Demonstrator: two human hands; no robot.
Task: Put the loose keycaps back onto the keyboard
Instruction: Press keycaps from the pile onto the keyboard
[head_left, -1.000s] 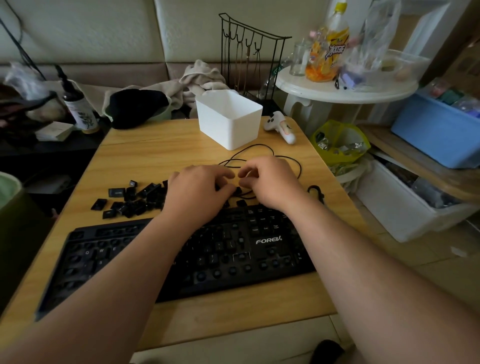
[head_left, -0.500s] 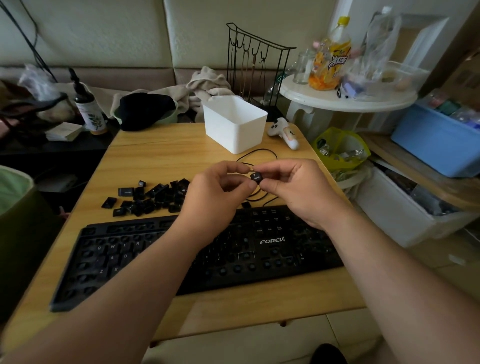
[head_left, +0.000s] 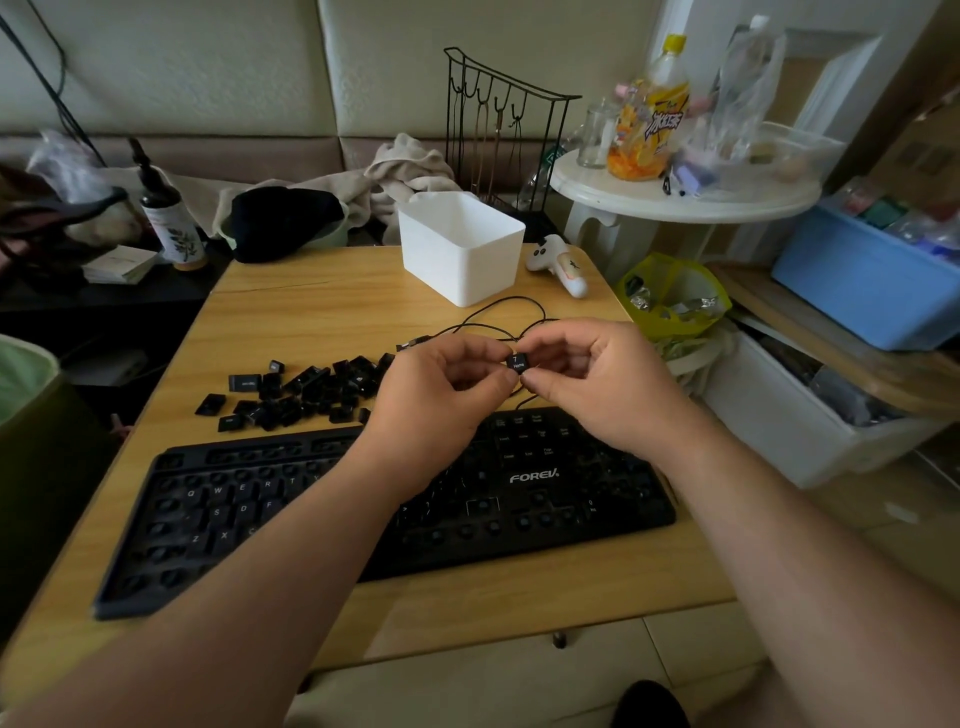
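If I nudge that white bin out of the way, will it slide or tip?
The white bin looks like thin plastic and seems empty, so it is probably light and should slide on the smooth wooden table. It is fairly tall, so a push near the rim might tip it; push low.

The keyboard reads "FOREV" at its right; the held keycap shows "7 Home".

Head view, down over table

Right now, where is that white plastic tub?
In the head view, the open white plastic tub stands at the far edge of the wooden table, right of centre, left of a small white handheld controller and beyond the black cable.
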